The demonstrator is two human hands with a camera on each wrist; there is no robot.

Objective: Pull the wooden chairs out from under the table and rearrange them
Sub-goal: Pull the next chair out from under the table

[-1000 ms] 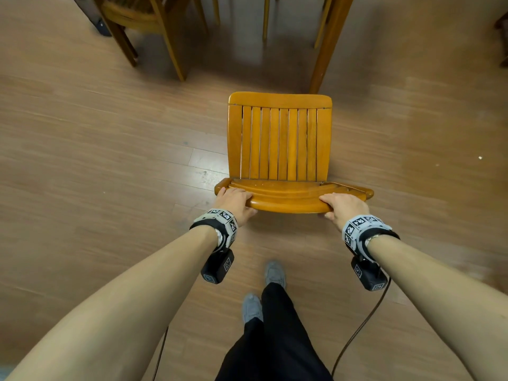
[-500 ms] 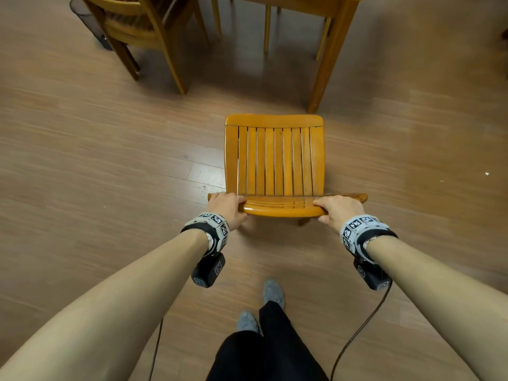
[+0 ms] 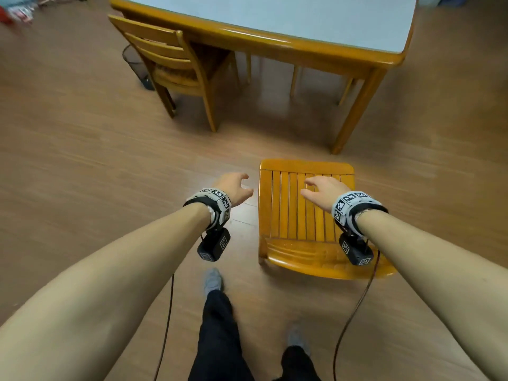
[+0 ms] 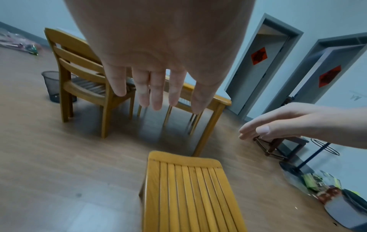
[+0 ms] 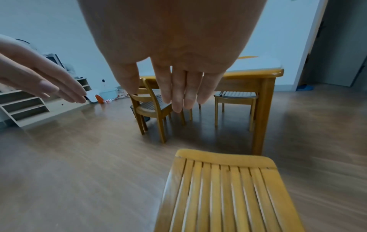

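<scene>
A slatted wooden chair point(image 3: 291, 207) stands free on the floor just in front of me, its backrest nearest me, clear of the table point(image 3: 275, 37). My left hand point(image 3: 236, 185) hovers to the left of the seat, fingers straight, holding nothing. My right hand point(image 3: 319, 189) hovers above the seat slats, also relaxed with nothing in it. The wrist views show the same chair point(image 4: 186, 188) point(image 5: 224, 191) below straight fingers point(image 4: 152, 94) point(image 5: 178, 94). A second wooden chair point(image 3: 176, 67) is tucked at the table's left corner, and a third chair point(image 5: 235, 96) sits under the table's far side.
A black mesh bin point(image 3: 136, 67) stands behind the left chair. The table leg point(image 3: 354, 111) rises just beyond the pulled-out chair. Low shelves point(image 5: 25, 102) line the left wall; clutter and a stand point(image 4: 317, 180) lie to the right near two doors. My feet point(image 3: 213, 279) are behind the chair.
Both hands have let go of the chair's backrest and lifted forward with fingers straightened. The view has tilted up, bringing the table top and left chair into sight.
</scene>
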